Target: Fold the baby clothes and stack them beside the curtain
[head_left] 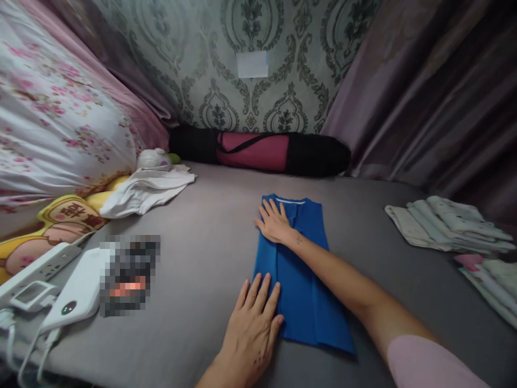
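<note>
A blue shirt [299, 291] lies on the grey sheet, its sides folded inward into a long shape, with a white strip inside the collar at the far end. My right hand [275, 222] rests flat on the upper left part of the shirt, fingers spread. Close to its lower left edge my left hand [256, 323] lies flat, fingers stretched over the cloth. Neither hand grips anything. My right forearm crosses over the shirt and hides part of it.
Folded light cloths [448, 223] are stacked at the right. A black and pink long bag [254, 151] lies along the wall. At the left are a white garment [149, 188], a yellow cartoon cushion [60, 226], a power strip [44, 272] and a white power bank [78, 288] with cables.
</note>
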The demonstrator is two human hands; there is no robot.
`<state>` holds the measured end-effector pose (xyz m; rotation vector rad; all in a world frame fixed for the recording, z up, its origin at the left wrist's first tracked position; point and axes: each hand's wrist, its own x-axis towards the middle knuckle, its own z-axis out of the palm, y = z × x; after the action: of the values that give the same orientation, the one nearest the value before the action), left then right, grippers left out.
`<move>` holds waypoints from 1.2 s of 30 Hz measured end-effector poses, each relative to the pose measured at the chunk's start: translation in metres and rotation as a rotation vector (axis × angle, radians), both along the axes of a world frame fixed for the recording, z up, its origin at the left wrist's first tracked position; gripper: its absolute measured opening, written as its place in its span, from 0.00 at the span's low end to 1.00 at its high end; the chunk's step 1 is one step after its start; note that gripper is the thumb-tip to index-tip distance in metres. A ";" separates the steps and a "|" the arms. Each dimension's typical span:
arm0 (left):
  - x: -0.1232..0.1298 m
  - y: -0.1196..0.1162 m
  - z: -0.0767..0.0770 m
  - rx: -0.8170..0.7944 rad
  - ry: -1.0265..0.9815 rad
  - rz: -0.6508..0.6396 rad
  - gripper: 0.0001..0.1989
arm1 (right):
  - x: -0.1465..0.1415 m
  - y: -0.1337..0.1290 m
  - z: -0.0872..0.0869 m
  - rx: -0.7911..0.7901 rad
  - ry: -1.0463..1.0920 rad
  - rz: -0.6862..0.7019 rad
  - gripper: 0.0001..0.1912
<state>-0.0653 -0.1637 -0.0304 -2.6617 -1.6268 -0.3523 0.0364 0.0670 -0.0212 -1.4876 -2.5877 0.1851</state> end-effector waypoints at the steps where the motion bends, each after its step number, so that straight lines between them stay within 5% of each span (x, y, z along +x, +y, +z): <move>1: 0.000 -0.001 -0.001 0.002 0.000 -0.006 0.27 | 0.000 -0.002 -0.004 -0.046 0.001 -0.013 0.32; 5: 0.000 -0.003 -0.002 -0.010 -0.010 -0.010 0.27 | 0.001 0.006 -0.008 -0.131 0.032 -0.023 0.33; 9: -0.010 0.003 0.017 -0.101 -0.049 -0.053 0.26 | 0.016 0.000 0.008 -0.210 0.147 0.046 0.31; 14: -0.018 0.024 0.034 -0.104 -0.067 -0.096 0.26 | 0.064 -0.060 0.019 -0.069 0.129 0.060 0.31; 21: -0.009 0.025 0.014 -0.160 -0.012 -0.169 0.31 | 0.128 -0.156 0.006 -0.094 0.012 -0.156 0.36; 26: -0.008 0.023 0.015 -0.169 0.013 -0.149 0.31 | 0.133 -0.206 0.002 -0.158 0.024 -0.127 0.37; 36: -0.011 0.007 0.011 -0.144 0.065 -0.114 0.31 | 0.129 -0.267 0.008 -0.015 0.010 -0.008 0.32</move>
<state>-0.0765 -0.1564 -0.0190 -2.8455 -1.5434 -0.1524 0.1658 -0.2001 -0.0135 -1.4979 -2.5784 0.2113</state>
